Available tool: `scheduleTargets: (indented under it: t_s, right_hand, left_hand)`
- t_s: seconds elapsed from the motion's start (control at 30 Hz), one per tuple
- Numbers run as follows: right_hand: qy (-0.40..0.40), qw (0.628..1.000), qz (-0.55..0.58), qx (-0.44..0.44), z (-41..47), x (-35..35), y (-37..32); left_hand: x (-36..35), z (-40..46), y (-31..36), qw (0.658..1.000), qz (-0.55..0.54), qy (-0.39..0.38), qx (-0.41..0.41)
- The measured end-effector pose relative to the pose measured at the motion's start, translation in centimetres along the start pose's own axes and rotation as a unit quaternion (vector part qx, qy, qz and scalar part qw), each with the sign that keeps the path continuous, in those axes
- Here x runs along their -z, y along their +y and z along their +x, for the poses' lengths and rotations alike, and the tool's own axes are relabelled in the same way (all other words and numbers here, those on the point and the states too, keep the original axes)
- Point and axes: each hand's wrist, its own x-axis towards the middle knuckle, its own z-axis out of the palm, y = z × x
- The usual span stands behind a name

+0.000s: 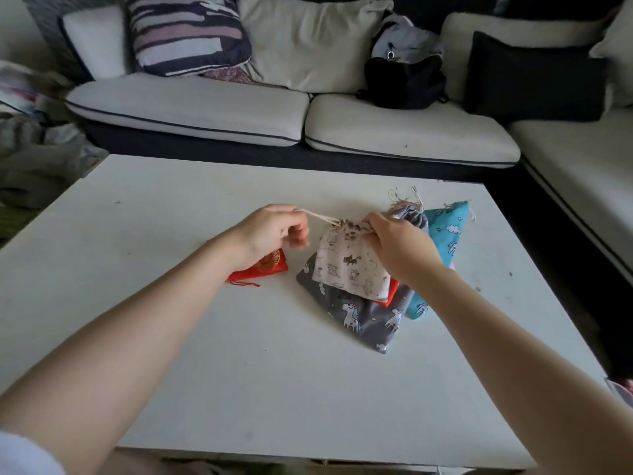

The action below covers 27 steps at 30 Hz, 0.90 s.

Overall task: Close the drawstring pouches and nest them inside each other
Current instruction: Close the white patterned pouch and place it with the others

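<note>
A cream pouch with cat prints (pixel 349 269) lies on top of a grey unicorn pouch (pixel 356 317), its neck gathered. My left hand (pixel 274 231) pinches the cream pouch's drawstring (pixel 320 217), which runs taut to the left of the neck. My right hand (pixel 397 245) grips the gathered neck on its right side. A turquoise pouch (pixel 443 241) lies under the grey one at the right. A red corner (pixel 392 293) shows from under the cream pouch. A small red pouch (pixel 267 269) lies on the table beneath my left wrist.
The white coffee table (pixel 239 354) holds all the pouches. Beyond it stands a sofa (pixel 239 111) with cushions and a black bag (pixel 404 80). Piled cloth lies on the floor at the left (pixel 34 159).
</note>
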Motion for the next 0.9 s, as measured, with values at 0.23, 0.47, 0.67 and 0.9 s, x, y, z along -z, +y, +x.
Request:
scheduleTargets:
  t_s: [0.23,0.47,0.67,0.9]
  right_hand:
    - [-0.161,0.977,-0.140,0.025,-1.1,1.2,1.0]
    - [-0.034,0.733,0.672,-0.101,-1.3,2.3,1.2]
    - [0.003,0.375,0.915,-0.152,-0.5,0.6,-0.4]
    - [0.041,0.448,0.838,-0.309,-0.3,-0.6,-0.7]
  left_hand:
    - [-1.0,0.0,-0.9,0.993,-0.105,0.054,0.022]
    - [-0.5,0.2,-1.1,0.907,-0.420,0.041,0.016]
    - [-0.8,0.7,-1.8,0.914,-0.401,0.036,0.054]
    - [-0.4,1.4,-2.5,0.893,-0.339,0.282,0.094]
